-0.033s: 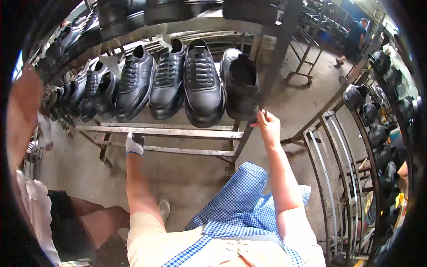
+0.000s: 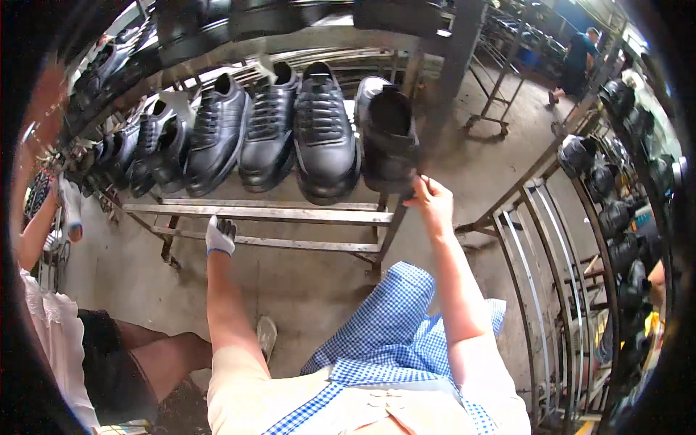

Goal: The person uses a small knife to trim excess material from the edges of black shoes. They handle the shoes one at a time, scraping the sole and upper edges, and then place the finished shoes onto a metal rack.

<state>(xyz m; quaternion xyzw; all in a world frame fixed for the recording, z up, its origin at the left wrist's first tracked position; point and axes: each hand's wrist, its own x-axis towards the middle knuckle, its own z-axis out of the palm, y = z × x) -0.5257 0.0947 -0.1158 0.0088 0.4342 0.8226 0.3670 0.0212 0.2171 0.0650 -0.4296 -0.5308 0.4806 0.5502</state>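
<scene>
The fingers (image 2: 419,190) of the right hand (image 2: 433,205) are pinched on the lower edge of a black ankle boot (image 2: 389,138), at the heel end nearest the person, so that hand is closed on the boot. The boot sits at the right end of a row on a metal rack (image 2: 290,213), its open top facing up toward the head camera, close beside a grey upright post (image 2: 455,65).

The left hand (image 2: 220,235) wears a white glove with a blue cuff. Its fingers are curled loosely and hold nothing; it hangs in front of the rack's lower bars, just below the row and well apart from the boot.

Left of the boot stands a black lace-up shoe (image 2: 324,138), touching or nearly touching it, then two more black shoes (image 2: 246,130) and a further line of dark footwear running off to the left along the rack. Another shelf of dark shoes hangs above.

At the far left a second person's arm (image 2: 43,225) reaches toward the rack with a gloved hand. On the right a separate metal frame (image 2: 551,239) carries more dark shoes, and another worker (image 2: 576,61) stands far back on the concrete floor (image 2: 312,283).
</scene>
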